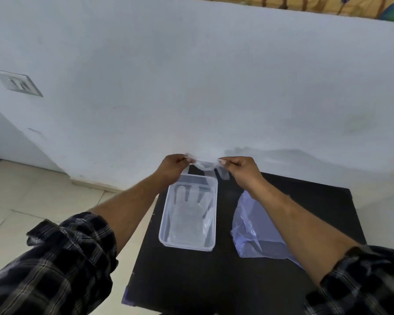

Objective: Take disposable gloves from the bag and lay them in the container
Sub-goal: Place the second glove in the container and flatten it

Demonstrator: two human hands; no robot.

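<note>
Gloves are the matter at hand: one thin clear glove (205, 165) is stretched between the two hands, pinched at its cuff edge on either side. The left hand (171, 168) grips the left end with thumb and fingertips closed on the film; the right hand (241, 171) does the same at the right end, fingers curled in. The glove's loose part hangs down between and just below the hands, its lower end dangling beside the right hand's knuckles, above the far end of the container (189, 245).

That clear plastic container lies below and nearer the body than both hands, mostly under the line between them and closer to the left forearm. A second glove (187, 214) lies flat inside it, fingers pointing toward the hands.

The bluish bag (248, 226) lies crumpled on the black table (191, 280) under the right forearm, just beside the container and apart from it. Both sleeves (55, 264) are dark plaid, rolled back from the forearms
</note>
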